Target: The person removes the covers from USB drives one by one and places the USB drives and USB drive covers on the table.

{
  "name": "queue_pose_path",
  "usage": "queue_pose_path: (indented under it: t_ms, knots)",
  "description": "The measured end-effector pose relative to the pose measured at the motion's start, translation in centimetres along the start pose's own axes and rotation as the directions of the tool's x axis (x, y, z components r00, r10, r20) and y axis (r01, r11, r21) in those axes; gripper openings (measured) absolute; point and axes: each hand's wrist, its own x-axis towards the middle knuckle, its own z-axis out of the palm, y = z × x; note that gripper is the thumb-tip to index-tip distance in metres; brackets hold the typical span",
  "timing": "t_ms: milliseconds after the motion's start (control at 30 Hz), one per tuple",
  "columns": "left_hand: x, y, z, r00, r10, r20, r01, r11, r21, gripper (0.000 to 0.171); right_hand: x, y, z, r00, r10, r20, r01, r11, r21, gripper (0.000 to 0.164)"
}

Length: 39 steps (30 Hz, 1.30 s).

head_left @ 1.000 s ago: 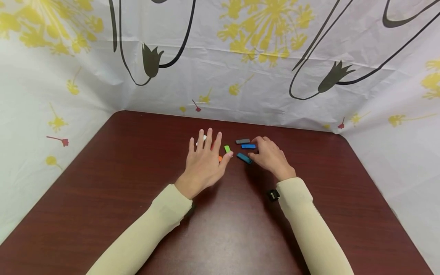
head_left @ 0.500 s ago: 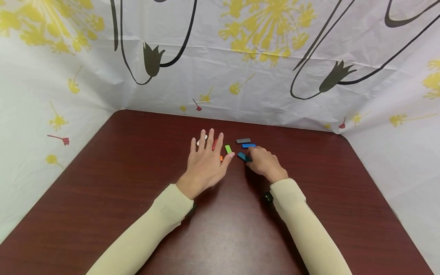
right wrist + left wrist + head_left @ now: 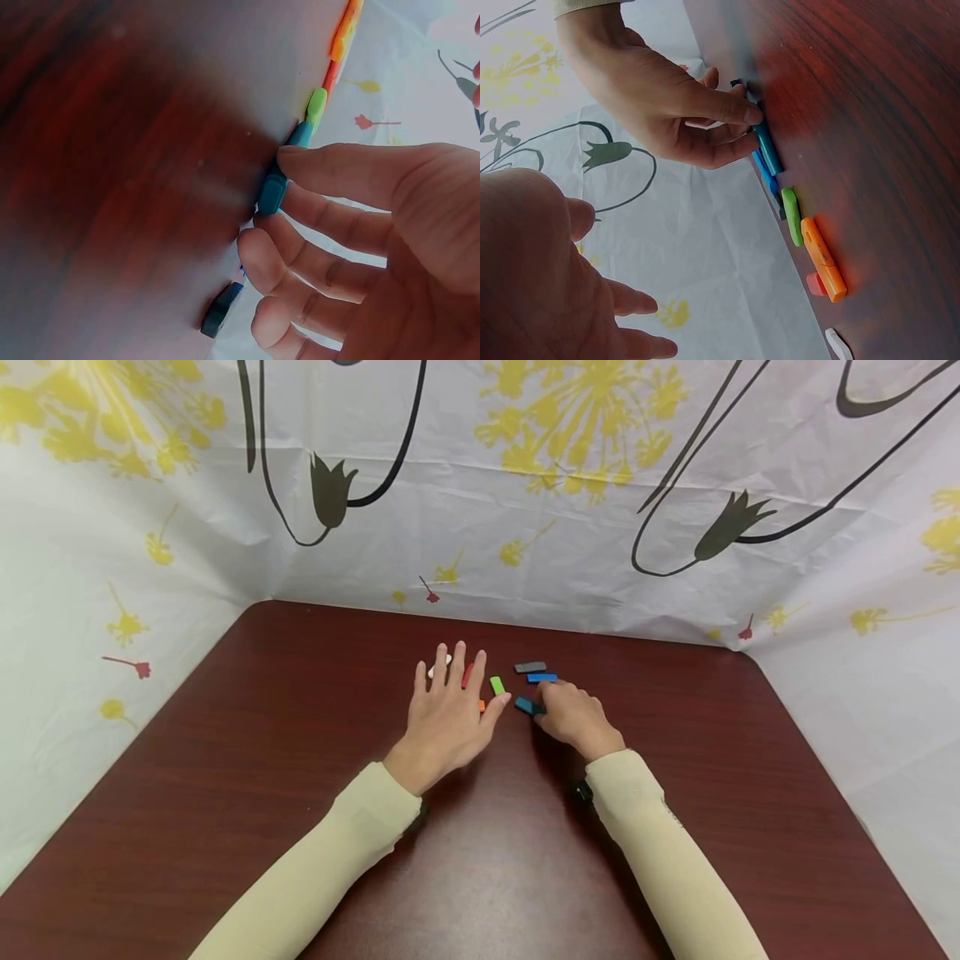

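Observation:
My right hand point(image 3: 577, 717) is at the near end of a small teal capped stick point(image 3: 527, 706). Thumb and fingers pinch this stick in the right wrist view, where its rounded end point(image 3: 272, 196) shows below the thumb. Behind it lie a blue stick point(image 3: 542, 677) and a grey stick point(image 3: 530, 667). My left hand point(image 3: 442, 725) is held over the table with fingers straight and spread, holding nothing. Partly hidden by it are a white piece point(image 3: 432, 671), a red one point(image 3: 468, 675) and an orange capped one point(image 3: 823, 262). A lime green piece point(image 3: 497, 685) lies by its thumb.
The dark red wooden table point(image 3: 315, 718) runs back to a white sheet point(image 3: 465, 552) with a printed flower pattern. The sheet hangs along the back and both sides. A dark device point(image 3: 582, 790) sits under the right wrist.
My right hand has moved left and nearer to me, from beside the blue stick to the teal one, and its fingers have closed on it. My left hand has stayed nearly still.

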Motion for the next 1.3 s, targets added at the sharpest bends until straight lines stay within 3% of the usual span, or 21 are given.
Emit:
queue_pose_path:
  t_ms: [433,700,900,1067,1300]
  knots:
    - [-0.1,-0.3,-0.2,1.000,0.003,0.002,-0.003,1.000,-0.005,0.076,-0.9,0.7,-1.0,0.999,-0.017,0.050,0.017,1.000,0.006,0.009]
    - [0.2,-0.3,-0.6,1.000,0.006,-0.027,-0.007,0.999,-0.033,0.076,-2.1,1.5,-2.7,1.000,-0.022,-0.013,0.023,0.996,0.087,0.023]
    - [0.7,0.3,-1.3,0.993,0.070,-0.099,-0.074,0.996,-0.047,0.077,-3.2,1.6,-4.1,0.994,-0.048,-0.095,0.061,0.987,0.147,0.025]
    - [1.1,0.6,-1.9,0.977,0.143,-0.158,-0.145,0.989,0.001,0.080,-4.0,1.4,-4.8,0.989,-0.065,-0.130,0.085,0.983,0.162,0.025]
    - [1.2,1.5,-2.8,0.961,0.234,-0.148,-0.235,0.972,0.011,0.082,-5.1,0.7,-5.3,0.971,-0.114,-0.208,0.145,0.980,0.137,0.023]
